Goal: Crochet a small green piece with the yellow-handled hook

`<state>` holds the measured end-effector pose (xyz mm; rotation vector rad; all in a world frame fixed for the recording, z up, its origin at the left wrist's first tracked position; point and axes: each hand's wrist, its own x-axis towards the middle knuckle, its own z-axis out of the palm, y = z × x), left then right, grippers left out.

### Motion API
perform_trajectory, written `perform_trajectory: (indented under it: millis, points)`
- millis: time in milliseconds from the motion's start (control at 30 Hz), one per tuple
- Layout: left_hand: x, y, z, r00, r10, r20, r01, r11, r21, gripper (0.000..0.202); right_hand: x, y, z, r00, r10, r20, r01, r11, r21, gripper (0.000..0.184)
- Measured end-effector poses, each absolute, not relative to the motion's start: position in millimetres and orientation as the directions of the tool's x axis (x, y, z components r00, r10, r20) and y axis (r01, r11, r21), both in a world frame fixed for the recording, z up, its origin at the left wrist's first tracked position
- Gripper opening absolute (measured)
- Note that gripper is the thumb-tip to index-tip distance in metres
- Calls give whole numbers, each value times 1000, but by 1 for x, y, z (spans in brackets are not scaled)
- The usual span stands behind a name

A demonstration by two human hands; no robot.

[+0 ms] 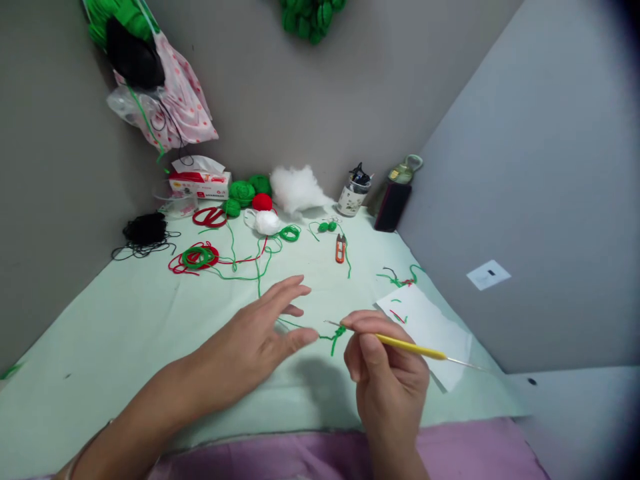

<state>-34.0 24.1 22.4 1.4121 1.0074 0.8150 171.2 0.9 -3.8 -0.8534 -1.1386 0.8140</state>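
My right hand (393, 373) grips a crochet hook (413, 345) with a yellow handle, its thin metal tip pointing left. A small piece of green crochet (340, 331) is at the fingertips of that hand, near the hook's tip, with a short tail hanging down. To its left, my left hand (265, 327) is held with fingers stretched and apart. A green yarn strand (295, 325) runs from the crochet piece to behind the left hand; whether it loops round a finger is hidden. Beyond, green yarn (235, 277) trails across the pale green tabletop (150, 347).
At the back are a tissue box (200, 183), red scissors (210, 217), yarn balls (243, 193), white stuffing (300, 190) and a pen cup (354, 197). Orange thread snips (341, 249) lie mid-table. White paper (450, 340) with yarn scraps lies right; black yarn (145, 230) sits left.
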Motion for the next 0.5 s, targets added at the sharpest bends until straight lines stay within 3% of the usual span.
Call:
perform_trajectory:
  millis: [100, 200, 333, 400, 467, 500]
  points:
    - [-27, 23, 21, 453, 889, -69, -185, 169, 968, 55, 170, 1, -3, 240, 878, 415, -104, 448, -888, 14]
    - [-6, 23, 23, 561, 828, 0, -462, 313, 830, 68, 164, -2, -3, 222, 877, 426, -122, 459, -880, 15]
    - [17, 29, 28, 333, 943, 14, -659, 222, 719, 67, 161, -10, -5, 145, 878, 457, -124, 474, -872, 16]
    - [18, 32, 26, 248, 966, 69, -547, 81, 833, 81, 163, -11, -6, 135, 874, 466, -118, 481, -868, 16]
    - [13, 31, 19, 217, 947, 237, -261, -178, 949, 80, 167, -10, -6, 156, 865, 477, -105, 495, -862, 17]
    - [10, 30, 15, 236, 925, 299, -125, -276, 953, 74, 169, -9, -6, 168, 860, 482, -100, 501, -860, 17]
